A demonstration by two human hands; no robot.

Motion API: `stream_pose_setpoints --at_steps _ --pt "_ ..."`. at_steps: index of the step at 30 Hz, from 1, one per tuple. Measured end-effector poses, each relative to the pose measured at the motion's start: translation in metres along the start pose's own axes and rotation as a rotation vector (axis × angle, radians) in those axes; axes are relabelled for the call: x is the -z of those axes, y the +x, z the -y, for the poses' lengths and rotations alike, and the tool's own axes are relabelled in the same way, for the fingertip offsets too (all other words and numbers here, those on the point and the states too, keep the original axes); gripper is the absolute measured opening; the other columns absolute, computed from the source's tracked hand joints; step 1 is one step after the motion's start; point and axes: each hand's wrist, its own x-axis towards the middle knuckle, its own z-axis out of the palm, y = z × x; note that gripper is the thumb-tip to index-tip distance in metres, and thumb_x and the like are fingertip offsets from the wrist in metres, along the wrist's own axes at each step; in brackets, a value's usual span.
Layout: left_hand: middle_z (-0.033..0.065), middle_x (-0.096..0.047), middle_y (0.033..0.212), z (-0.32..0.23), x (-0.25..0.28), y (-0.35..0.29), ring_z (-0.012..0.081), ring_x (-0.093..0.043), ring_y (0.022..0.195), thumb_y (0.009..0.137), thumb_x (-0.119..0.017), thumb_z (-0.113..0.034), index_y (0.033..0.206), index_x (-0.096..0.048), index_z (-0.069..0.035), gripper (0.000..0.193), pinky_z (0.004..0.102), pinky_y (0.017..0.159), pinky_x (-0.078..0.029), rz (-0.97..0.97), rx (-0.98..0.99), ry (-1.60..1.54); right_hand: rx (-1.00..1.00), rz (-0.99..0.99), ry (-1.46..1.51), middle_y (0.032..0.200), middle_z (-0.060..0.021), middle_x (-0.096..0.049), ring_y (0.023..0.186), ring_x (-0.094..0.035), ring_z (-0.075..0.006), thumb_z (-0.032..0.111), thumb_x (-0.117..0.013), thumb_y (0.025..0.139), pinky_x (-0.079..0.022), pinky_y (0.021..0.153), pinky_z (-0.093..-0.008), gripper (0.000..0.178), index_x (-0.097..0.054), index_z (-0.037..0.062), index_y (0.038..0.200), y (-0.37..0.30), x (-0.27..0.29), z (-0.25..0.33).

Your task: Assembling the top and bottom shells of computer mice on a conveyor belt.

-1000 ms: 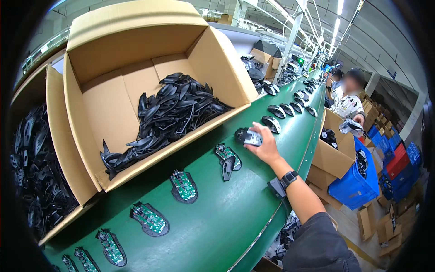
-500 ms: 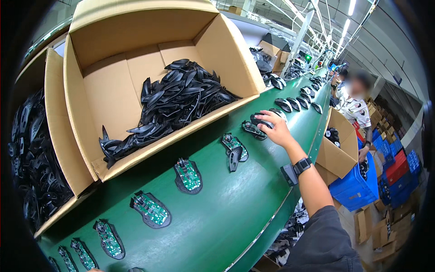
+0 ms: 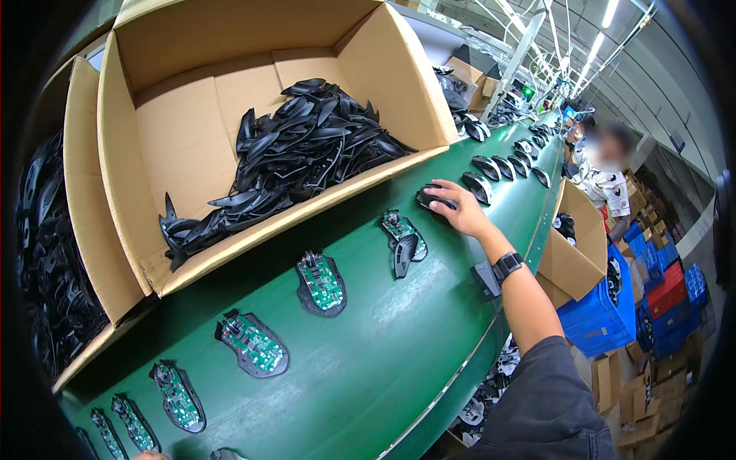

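Observation:
My right hand (image 3: 462, 213) reaches out over the green conveyor belt (image 3: 399, 360), fingers curled over a black computer mouse (image 3: 431, 198) that sits on the belt. A dark watch (image 3: 507, 265) is on that wrist. Just left of the hand lies a mouse base with a green circuit board and a loose black shell (image 3: 402, 242) on it. More open bases with green boards (image 3: 322, 282) (image 3: 253, 345) trail down the belt toward me. Only a sliver of skin (image 3: 142, 456), perhaps my left hand, shows at the bottom edge.
A big cardboard box (image 3: 307, 211) of black plastic shells (image 3: 307, 146) stands behind the belt, with another box (image 3: 80, 230) to its left. Finished black mice (image 3: 494, 165) line the belt farther on. A person (image 3: 606, 172) works at the right, near a carton (image 3: 571, 257) and blue crates (image 3: 606, 322).
My right hand has carried the black mouse forward along the belt and set it down, palm now over it. The bases on the belt sit nearer in the picture.

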Motion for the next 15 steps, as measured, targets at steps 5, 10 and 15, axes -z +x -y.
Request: stream_pose_setpoints --at_steps 5,10,15 --pt "0.0065 -0.066 0.094 0.004 -0.001 -0.004 0.0146 -0.06 0.082 0.095 -0.064 0.001 0.103 -0.064 0.0 0.008 0.0259 0.076 -0.049 0.001 -0.008 -0.029 0.054 0.016 0.022 0.139 -0.0167 -0.061 0.127 -0.06 -0.0321 0.02 -0.074 0.091 -0.045 0.11 -0.04 0.034 -0.073 0.0139 0.124 0.009 0.018 0.002" --pt "0.0057 -0.065 0.092 -0.003 -0.01 0.001 0.014 -0.058 0.081 0.095 -0.064 0.0 0.102 -0.064 -0.001 0.007 0.0252 0.075 -0.048 0.04 -0.01 -0.021 0.051 -0.002 -0.012 0.143 -0.0176 -0.056 0.129 -0.057 -0.035 0.02 -0.073 0.092 -0.045 0.11 -0.0408 0.036 -0.07 0.0145 0.127 0.003 -0.009 -0.017" --pt "0.0044 -0.063 0.089 -0.007 0.003 0.006 0.0127 -0.056 0.078 0.096 -0.063 0.0 0.102 -0.063 -0.001 0.006 0.0238 0.072 -0.046 0.065 -0.056 0.01 0.062 -0.058 -0.172 0.142 -0.022 -0.055 0.126 -0.056 -0.0412 0.022 -0.064 0.096 -0.045 0.108 -0.0448 0.041 -0.062 0.0158 0.137 -0.008 -0.015 0.002"
